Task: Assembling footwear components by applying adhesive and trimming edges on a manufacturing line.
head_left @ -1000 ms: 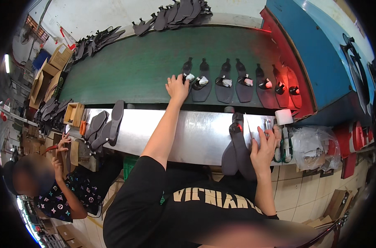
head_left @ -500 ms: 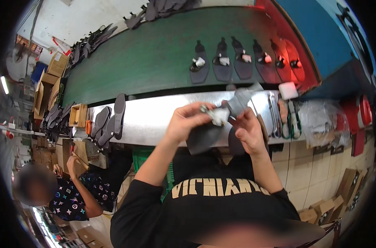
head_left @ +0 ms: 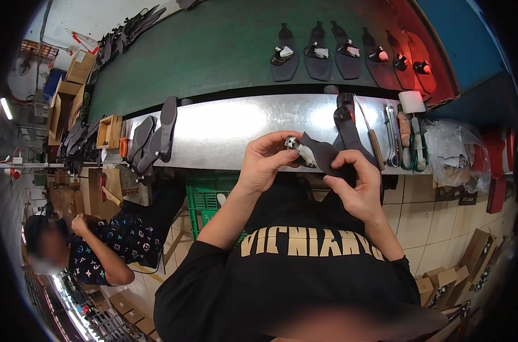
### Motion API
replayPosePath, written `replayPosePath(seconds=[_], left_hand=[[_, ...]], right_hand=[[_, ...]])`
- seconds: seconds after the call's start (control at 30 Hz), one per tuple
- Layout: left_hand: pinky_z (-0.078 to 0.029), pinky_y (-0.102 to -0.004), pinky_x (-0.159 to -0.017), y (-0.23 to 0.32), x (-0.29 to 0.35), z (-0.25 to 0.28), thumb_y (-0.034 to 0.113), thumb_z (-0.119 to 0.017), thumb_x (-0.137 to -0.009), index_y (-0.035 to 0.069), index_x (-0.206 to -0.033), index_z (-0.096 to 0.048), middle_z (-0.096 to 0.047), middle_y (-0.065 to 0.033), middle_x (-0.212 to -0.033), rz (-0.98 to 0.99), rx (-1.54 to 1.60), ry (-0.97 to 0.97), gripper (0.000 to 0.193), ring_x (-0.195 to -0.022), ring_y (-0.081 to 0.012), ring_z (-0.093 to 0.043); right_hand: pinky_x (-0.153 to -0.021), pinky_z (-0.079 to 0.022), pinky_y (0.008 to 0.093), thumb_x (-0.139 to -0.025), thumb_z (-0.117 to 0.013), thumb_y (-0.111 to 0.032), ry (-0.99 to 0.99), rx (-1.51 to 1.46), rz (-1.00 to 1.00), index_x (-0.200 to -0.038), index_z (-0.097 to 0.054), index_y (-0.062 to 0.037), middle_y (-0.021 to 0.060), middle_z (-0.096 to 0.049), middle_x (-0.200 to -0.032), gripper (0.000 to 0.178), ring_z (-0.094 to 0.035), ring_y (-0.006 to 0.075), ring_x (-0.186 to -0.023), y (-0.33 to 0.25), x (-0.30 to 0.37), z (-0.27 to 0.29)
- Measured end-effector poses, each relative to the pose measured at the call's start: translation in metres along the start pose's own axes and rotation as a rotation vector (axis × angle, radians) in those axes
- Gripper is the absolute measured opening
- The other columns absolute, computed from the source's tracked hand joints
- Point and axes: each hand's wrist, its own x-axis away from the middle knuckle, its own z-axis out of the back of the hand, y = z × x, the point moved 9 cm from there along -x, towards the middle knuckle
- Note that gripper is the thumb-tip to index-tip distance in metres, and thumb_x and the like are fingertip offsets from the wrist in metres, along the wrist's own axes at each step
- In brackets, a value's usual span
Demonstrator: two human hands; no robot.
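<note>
Left fingers [head_left: 280, 159] are pinching the dark sandal [head_left: 317, 147] by its wrapped strap [head_left: 307, 156]; right fingers [head_left: 349, 157] are curling closed onto its sole [head_left: 325, 155], over the table's [head_left: 230, 128] near edge. Light, steady pressure is probably sparing the strap.

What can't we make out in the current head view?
All in the head view:
Held sandal: partly covered by the left hand and right hand.
Plastic bag: contents obscured by crumpled film.
Blue machine: cut off by the top edge.
Co-worker's raised hand: too small to tell whether it holds anything.
</note>
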Motion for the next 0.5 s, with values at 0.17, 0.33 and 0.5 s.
replayPosePath(seconds=[0.17,0.33,0.5], left_hand=[[-0.061,-0.0326,-0.076,0.005,0.001,-0.0012,-0.011,-0.06,-0.078,-0.004,-0.113,-0.064,-0.065,-0.0195,-0.115,-0.034,-0.074,-0.031,0.035,-0.096,-0.0219,-0.068],[-0.059,-0.0268,-0.076,0.0106,0.0016,-0.0072,-0.007,-0.068,-0.08,-0.003,-0.114,-0.066,-0.068,-0.01,-0.106,-0.067,-0.042,-0.038,0.034,-0.089,-0.0144,-0.067],[-0.059,-0.0269,-0.077,0.0106,0.0019,-0.0092,-0.009,-0.067,-0.079,-0.004,-0.113,-0.067,-0.068,-0.0098,-0.105,-0.057,-0.05,-0.055,0.034,-0.089,-0.0142,-0.067]], right_hand=[[-0.081,-0.048,0.0288,-0.073,-0.072,0.001,-0.011,0.072,0.056,-0.119,-0.063,0.0016,0.0142,-0.067,-0.102,0.048,-0.064,0.0211,-0.087,-0.0092,0.0008,0.0014],[-0.08,-0.047,0.0303,-0.072,-0.071,0.002,-0.022,0.071,0.103,-0.117,-0.065,0.0011,0.0131,-0.068,-0.097,0.046,-0.063,0.0227,-0.085,-0.0072,0.0032,-0.0004],[-0.078,-0.047,0.0302,-0.072,-0.071,0.002,-0.019,0.068,0.097,-0.117,-0.065,0.0012,0.0128,-0.068,-0.096,0.045,-0.062,0.0222,-0.083,-0.0036,0.0037,-0.0008]])
